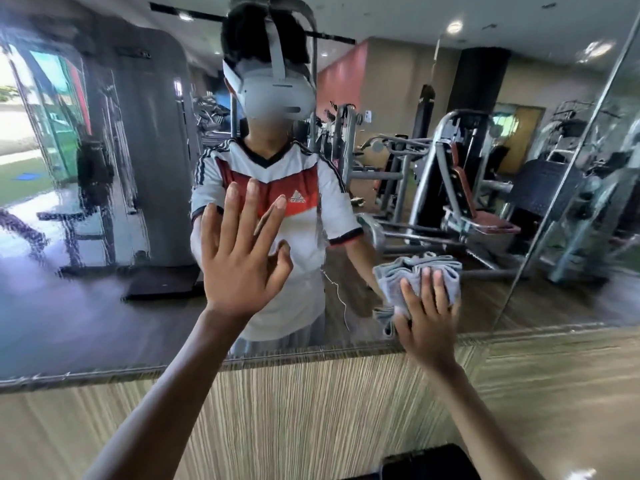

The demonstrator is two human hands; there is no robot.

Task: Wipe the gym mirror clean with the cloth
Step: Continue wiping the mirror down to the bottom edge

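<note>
With the right hand (427,317) pressing the grey cloth (415,271) with flat fingers low on the mirror (104,202), the left hand (242,261), spread and holding nothing, may touch it and leave fingerprints.

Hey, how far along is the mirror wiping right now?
Perhaps midway. The middle and right of the mirror reflect the gym machines sharply, so they look wiped. In hand: the right hand presses the cloth against the glass near its bottom edge, while the left hand is spread open at the glass. Left to do: the runny streaks on the left part.
</note>
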